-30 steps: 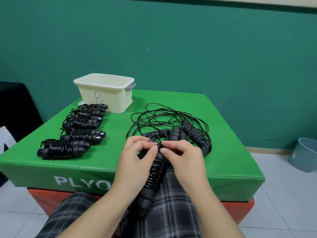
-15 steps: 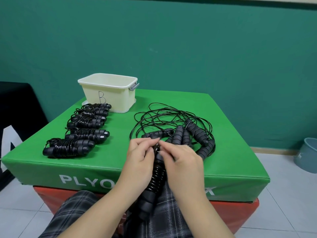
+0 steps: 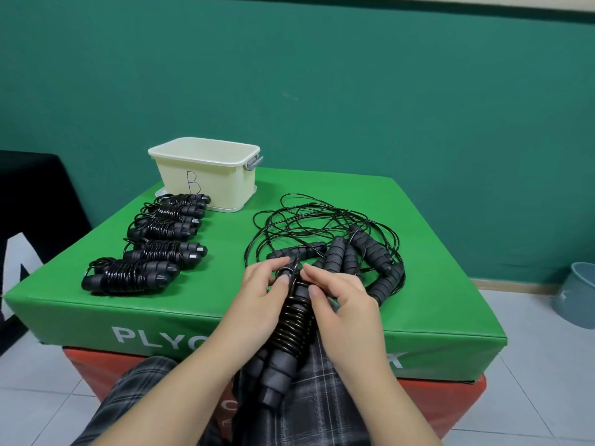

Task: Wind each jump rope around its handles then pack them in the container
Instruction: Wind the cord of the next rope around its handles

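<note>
Over the plaid lap, both hands grip a wound jump rope: the left hand and right hand pinch its cord end at the top, hiding how it tucks. Beyond, on the green box, whose partly covered lettering reads "PLYO", lie loose tangled ropes, a row of wound ropes, and the cream container marked "B".

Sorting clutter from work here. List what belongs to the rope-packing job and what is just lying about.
Job:
- wound rope held by left hand and right hand
- row of wound ropes
- tangled ropes
- cream container

Lying about:
- grey bin on the floor
- black object at left
</note>
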A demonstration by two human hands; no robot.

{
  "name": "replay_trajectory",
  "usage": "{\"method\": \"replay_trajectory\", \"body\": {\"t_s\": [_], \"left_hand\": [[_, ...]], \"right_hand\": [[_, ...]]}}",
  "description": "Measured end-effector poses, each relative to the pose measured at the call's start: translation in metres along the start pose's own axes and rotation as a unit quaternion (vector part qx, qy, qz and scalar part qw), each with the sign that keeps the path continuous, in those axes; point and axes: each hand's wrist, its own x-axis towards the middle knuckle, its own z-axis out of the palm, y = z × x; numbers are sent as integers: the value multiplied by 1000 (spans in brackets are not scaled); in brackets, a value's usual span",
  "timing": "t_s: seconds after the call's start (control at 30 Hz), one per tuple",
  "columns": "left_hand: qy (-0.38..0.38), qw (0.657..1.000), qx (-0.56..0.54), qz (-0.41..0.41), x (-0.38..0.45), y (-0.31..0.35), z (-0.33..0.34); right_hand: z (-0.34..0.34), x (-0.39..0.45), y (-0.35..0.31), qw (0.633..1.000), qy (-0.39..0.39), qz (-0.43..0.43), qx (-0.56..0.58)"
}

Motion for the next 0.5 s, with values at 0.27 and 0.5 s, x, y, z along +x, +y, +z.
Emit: {"method": "replay_trajectory", "body": {"t_s": [0.27,0.5], "left_hand": [[111,982,-151,-28,-4,1,4],[213,936,-275,-58,4,11,-3]], "right_hand": [[3,-2,6,999,38,30,20],[29,-3,2,987,-73,113,93]]}}
